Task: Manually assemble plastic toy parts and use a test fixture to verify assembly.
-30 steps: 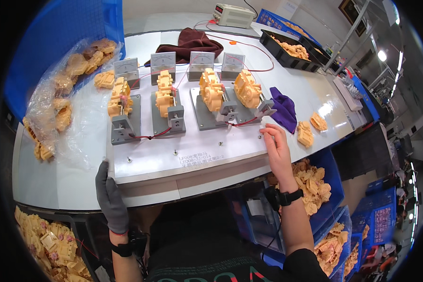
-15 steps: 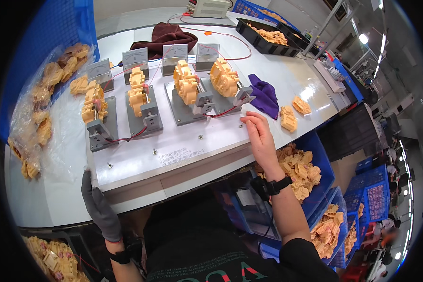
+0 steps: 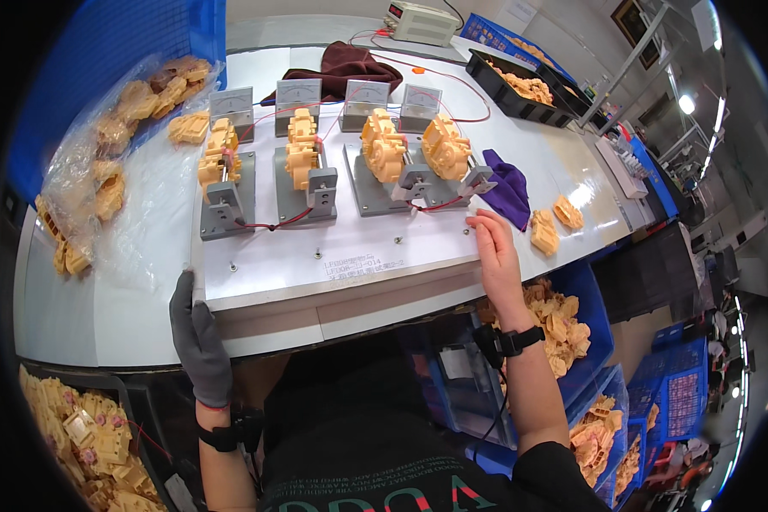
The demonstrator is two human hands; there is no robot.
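A flat white test board [image 3: 273, 273] lies on the bench, carrying a row of several yellow plastic gearbox housings [image 3: 384, 149] clamped on grey metal mounts [image 3: 307, 196]. Behind them stand several analog panel meters [image 3: 299, 92], joined by thin red and blue wires. My left hand [image 3: 200, 337], in a grey glove, rests at the board's front left corner, fingers stretched out. At the right front edge, beside a small toggle switch [image 3: 467, 231], my bare right hand [image 3: 499, 256] lies with its fingers extended; whether it touches the switch is hard to tell.
A plastic bag of yellow parts [image 3: 111, 128] lies at left, beside a blue crate [image 3: 85, 68]. Purple cloth [image 3: 508, 189] and two loose housings [image 3: 544, 232] sit at right. Below the bench are parts bins [image 3: 602, 328]. A power supply [image 3: 422, 23] stands behind.
The whole view has shifted, so the bench and board appear further right. Both hands stay by the board's front corners; the gloved left fingers are slightly more spread.
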